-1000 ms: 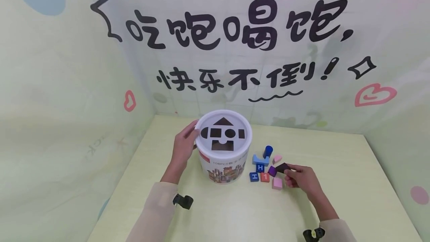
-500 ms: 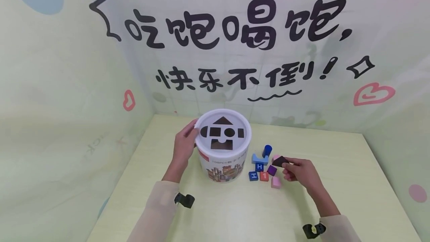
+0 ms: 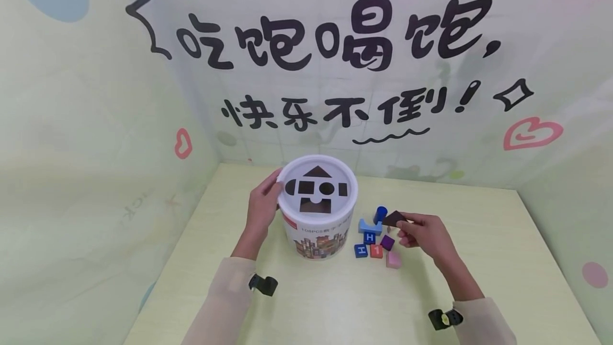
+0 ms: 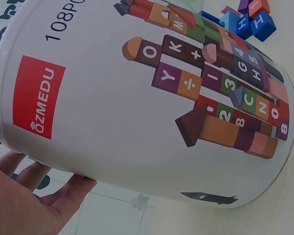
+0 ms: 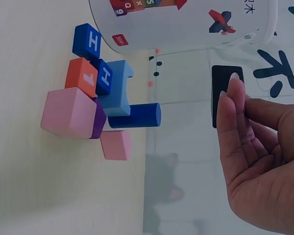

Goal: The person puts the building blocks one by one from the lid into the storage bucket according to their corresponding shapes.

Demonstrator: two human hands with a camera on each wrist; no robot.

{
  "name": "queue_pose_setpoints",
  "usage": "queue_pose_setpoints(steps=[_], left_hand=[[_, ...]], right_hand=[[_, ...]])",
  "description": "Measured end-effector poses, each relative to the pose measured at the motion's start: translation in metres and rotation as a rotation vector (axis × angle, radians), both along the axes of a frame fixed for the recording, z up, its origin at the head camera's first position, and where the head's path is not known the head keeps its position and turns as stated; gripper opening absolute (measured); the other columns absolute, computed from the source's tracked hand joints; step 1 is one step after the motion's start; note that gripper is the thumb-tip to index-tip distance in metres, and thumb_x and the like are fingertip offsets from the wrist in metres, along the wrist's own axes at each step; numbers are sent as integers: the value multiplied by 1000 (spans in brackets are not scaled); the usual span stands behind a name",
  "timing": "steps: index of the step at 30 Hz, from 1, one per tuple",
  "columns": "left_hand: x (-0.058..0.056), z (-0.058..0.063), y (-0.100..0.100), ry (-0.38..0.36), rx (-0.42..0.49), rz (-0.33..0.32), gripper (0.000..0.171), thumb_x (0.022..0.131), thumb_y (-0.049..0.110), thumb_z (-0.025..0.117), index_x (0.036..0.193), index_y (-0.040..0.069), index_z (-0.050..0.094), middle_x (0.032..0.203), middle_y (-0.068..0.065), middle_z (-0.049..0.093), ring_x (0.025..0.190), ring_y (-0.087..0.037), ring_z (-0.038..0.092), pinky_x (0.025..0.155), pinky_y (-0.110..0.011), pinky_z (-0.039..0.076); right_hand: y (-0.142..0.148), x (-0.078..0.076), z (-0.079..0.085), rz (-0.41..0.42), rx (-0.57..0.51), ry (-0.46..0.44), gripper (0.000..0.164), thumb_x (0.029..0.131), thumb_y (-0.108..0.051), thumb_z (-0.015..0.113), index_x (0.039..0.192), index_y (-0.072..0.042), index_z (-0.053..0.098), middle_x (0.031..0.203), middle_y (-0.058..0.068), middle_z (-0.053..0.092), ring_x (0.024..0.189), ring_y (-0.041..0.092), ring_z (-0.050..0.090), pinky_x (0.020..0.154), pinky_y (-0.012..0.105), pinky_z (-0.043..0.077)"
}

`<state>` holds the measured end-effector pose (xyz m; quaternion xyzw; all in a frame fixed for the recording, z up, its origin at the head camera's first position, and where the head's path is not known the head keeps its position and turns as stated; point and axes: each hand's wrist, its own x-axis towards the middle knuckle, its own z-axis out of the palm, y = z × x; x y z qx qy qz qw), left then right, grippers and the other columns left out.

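A white bucket stands on the table, its lid cut with shaped holes. My left hand grips the bucket's left side just under the lid; in the left wrist view, the fingers lie along its wall. Right of the bucket, my right hand pinches a dark brown triangular block between thumb and fingertips, raised over the loose blocks. The right wrist view shows that block edge-on, away from the tabletop. A blue cylinder and a light blue arch block lie nearest to it.
Beside the bucket lie two blue letter cubes, a red number cube, a purple block and a pink block. Another pink piece shows in the right wrist view. A printed backdrop closes off the table's far edge.
My right hand has lifted the brown triangular block up and slightly left, from beside the purple block to near the blue cylinder. The left hand keeps its hold on the bucket.
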<state>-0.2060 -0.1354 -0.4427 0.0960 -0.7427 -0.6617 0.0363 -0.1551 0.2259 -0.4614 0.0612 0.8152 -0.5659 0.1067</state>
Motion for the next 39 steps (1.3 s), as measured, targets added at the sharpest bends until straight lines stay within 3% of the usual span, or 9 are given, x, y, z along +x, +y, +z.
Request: queue_pose_setpoints(steps=[10,18,22,26,31,39], left_hand=[[0,-1,-2,12,1,-1,37,95,30,55,132,32,62,129,-2,63,106,-24,66,81,-30,60],[0,-1,-2,-3,8,-4,36,96,30,55,132,34,61,131,0,62,107,-21,65,84,-30,59],[-1,-1,-1,-3,0,-5,36,96,33,55,131,36,61,131,1,62,107,-19,65,84,-28,59],[-1,0,-1,16,-4,-12,36,96,32,54,132,34,61,132,1,62,108,-23,65,83,-28,59],[0,0,-1,31,-9,-21,36,97,30,54,132,33,61,133,0,61,112,-29,63,84,-29,59],[1,-1,-1,28,-7,-20,37,97,30,53,134,33,60,135,-1,60,113,-28,63,84,-28,59]], right_hand=[[-13,-8,24,24,40,13,42,98,-14,59,134,6,54,79,10,70,67,20,68,67,26,61],[-17,-14,37,54,50,36,42,97,-13,58,135,5,54,86,21,70,66,18,68,67,27,61],[-19,-14,42,60,50,51,42,97,-13,59,135,5,54,81,16,70,66,17,68,67,27,61],[-21,-14,45,52,47,57,42,97,-15,60,134,4,55,80,12,69,65,16,68,67,27,61],[-26,-13,47,43,55,62,41,96,-18,62,133,1,58,82,16,68,65,16,68,67,27,61],[-35,-14,54,33,37,64,44,96,-19,62,135,0,56,87,22,68,68,23,69,66,30,62]])
